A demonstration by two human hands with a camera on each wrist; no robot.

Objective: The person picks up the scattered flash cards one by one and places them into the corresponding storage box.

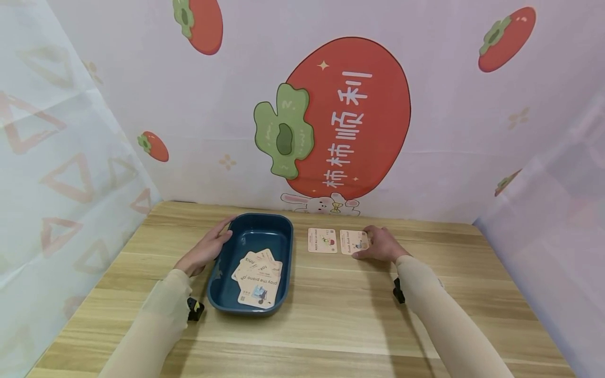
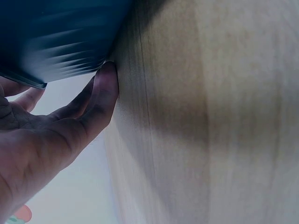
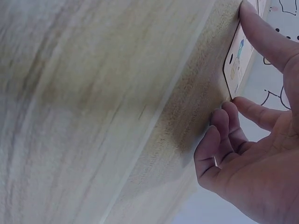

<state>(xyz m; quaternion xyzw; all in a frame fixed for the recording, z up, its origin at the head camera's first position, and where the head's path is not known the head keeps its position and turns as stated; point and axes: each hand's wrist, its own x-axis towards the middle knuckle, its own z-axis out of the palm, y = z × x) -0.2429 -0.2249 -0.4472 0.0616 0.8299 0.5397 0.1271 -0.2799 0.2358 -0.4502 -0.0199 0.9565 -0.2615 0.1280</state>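
A picture card (image 1: pixel 354 242) lies on the table, printed with text and a small drawing. My right hand (image 1: pixel 382 245) pinches it, thumb at one edge and forefinger at the opposite one. In the right wrist view the card (image 3: pixel 236 63) spans thumb and forefinger, while the other fingers (image 3: pixel 208 142) curl loosely near the tabletop. At the left side of a dark blue tray (image 1: pixel 289 262), my left hand (image 1: pixel 206 252) rests with relaxed fingers, thumb tip at the rim. One finger (image 2: pixel 106 81) reaches down to the table beside the tray's wall (image 2: pixel 70 42).
Beside the pinched card lies a second card (image 1: pixel 322 240), reading "play on the slide". Several overlapping cards (image 1: pixel 259 286) lie inside the tray, the top one reading "play the piano". A cloth wall (image 1: pixel 227 181) with persimmon pictures stands behind the wooden table (image 1: pixel 340 325).
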